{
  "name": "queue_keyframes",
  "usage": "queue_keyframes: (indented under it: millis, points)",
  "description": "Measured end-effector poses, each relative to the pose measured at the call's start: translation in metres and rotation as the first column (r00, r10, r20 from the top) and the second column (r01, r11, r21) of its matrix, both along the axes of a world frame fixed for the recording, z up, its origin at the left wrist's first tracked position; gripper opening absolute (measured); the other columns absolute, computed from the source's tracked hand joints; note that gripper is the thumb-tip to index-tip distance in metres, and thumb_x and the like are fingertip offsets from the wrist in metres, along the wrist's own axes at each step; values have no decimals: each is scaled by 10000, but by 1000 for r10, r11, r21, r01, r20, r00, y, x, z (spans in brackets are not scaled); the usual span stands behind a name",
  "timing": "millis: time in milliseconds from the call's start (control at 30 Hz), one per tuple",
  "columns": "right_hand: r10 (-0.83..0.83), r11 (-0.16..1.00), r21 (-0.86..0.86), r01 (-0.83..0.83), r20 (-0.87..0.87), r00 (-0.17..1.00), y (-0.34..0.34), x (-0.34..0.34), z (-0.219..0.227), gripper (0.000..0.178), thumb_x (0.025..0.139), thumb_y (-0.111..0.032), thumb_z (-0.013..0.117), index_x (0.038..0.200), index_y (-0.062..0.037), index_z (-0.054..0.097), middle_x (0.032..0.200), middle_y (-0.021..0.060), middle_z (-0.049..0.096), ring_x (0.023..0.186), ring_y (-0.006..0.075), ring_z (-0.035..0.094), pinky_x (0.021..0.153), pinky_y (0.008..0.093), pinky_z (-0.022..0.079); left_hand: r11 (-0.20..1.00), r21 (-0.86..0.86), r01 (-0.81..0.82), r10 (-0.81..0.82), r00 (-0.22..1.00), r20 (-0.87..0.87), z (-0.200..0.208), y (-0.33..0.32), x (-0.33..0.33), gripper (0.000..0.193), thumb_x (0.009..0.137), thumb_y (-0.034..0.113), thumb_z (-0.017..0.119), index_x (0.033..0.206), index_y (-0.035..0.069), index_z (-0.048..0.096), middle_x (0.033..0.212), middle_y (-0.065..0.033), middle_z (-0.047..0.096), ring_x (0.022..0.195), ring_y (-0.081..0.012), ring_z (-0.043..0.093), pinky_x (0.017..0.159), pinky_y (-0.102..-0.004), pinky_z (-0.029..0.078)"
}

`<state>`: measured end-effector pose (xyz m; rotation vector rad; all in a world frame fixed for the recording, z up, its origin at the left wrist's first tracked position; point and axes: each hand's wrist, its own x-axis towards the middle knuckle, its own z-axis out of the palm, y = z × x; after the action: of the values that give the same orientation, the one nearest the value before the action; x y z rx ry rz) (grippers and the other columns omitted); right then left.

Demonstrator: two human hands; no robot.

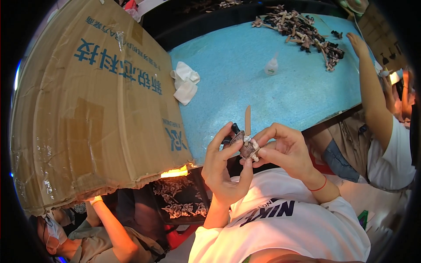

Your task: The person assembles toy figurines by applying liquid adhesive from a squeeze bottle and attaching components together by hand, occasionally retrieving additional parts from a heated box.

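Observation:
Close in front of my chest, both hands hold a small plastic figurine. It has a brown body, black boot-like parts toward the top left and pale parts near my right fingers. A tan blade-shaped piece sticks up from beside it. My left hand is closed around the figurine's left and lower side with thumb and fingers. My right hand pinches the pale parts on its right side. The fingertips hide some of the figurine, so I cannot tell how the pieces join.
A large cardboard box stands along the left. On the blue tabletop lie a crumpled white tissue, a small clear dropper bottle and a pile of figurine parts. A co-worker's arm rests at right; a black tray holds more parts.

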<state>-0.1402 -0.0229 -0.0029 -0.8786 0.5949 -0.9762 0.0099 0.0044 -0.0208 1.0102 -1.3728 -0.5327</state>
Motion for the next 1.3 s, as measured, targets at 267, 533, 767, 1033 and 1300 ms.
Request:
queue_keyframes:
  millis: [267, 533, 767, 1033, 1300]
  points:
    - [77, 997, 13, -77, -12, 997, -9, -7, 12, 456, 784, 70, 580, 1171, 8, 347, 1069, 169, 515, 844, 185, 632, 679, 272, 568, 999, -2, 39, -39, 989, 141, 14, 1, 2, 377, 622, -51, 655, 990, -22, 581, 1143, -262, 531, 964, -320, 587, 778, -353, 499]
    - [111, 993, -29, -112, -22, 994, -11, -6, 15, 593, 754, 124, 532, 1259, -33, 265, 1005, 153, 516, 785, 175, 634, 668, 276, 559, 999, -44, -9, 21, 964, 264, 20, 0, -6, 382, 600, -29, 667, 974, -22, 589, 1092, -285, 568, 909, -351, 579, 770, -387, 483]
    - [72, 997, 0, -72, 0, 997, -12, -5, 9, 588, 760, 126, 517, 1264, -24, 254, 982, 145, 514, 791, 183, 634, 671, 280, 561, 1000, -27, 2, 6, 962, 272, 15, -3, -4, 362, 608, -45, 653, 967, -21, 610, 1087, -294, 568, 922, -371, 573, 794, -400, 470]
    - [67, 998, -16, -67, 18, 998, -11, -4, 11, 597, 764, 118, 524, 1271, -15, 239, 987, 142, 510, 803, 187, 635, 658, 272, 562, 999, 9, 49, -50, 962, 267, 25, -2, -1, 369, 604, -64, 647, 969, -22, 612, 1110, -304, 550, 967, -380, 557, 809, -406, 466]
    - [55, 998, -11, -55, 27, 998, -8, -2, 12, 601, 763, 113, 526, 1273, -12, 234, 977, 137, 508, 799, 184, 635, 645, 268, 558, 999, -36, 27, -17, 967, 253, 19, -2, -4, 366, 602, -57, 639, 965, -27, 601, 1075, -307, 566, 923, -372, 577, 792, -401, 474]
